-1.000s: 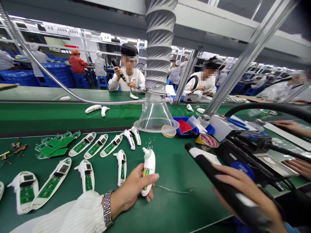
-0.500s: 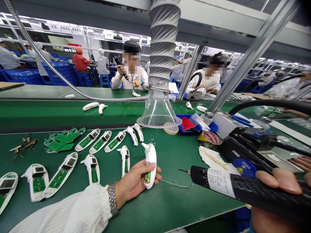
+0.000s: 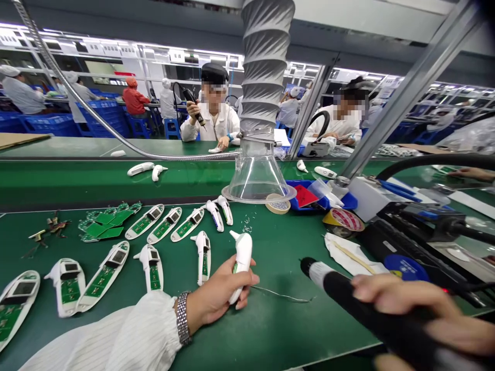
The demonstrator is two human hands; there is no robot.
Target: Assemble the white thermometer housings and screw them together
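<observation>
Left hand (image 3: 216, 293) clasps white device (image 3: 244, 251), centre | right hand (image 3: 417, 304) grips black tool (image 3: 350, 298), lower right | device looks closed; housings (image 3: 121, 247) at left lie open

Bare green mat (image 3: 286, 330) lay between left hand (image 3: 222, 288) and right hand (image 3: 421, 309), crossed by thin wire (image 3: 284, 294). Black tool (image 3: 344, 291) jutted from right hand over mat. Left of left hand: open housings (image 3: 154, 270), narrow gaps. Beyond left hand: white unit (image 3: 243, 252), loose bits (image 3: 246, 225), clear funnel (image 3: 258, 180). Beyond right hand: white sheet (image 3: 342, 254), tape roll (image 3: 350, 220).
</observation>
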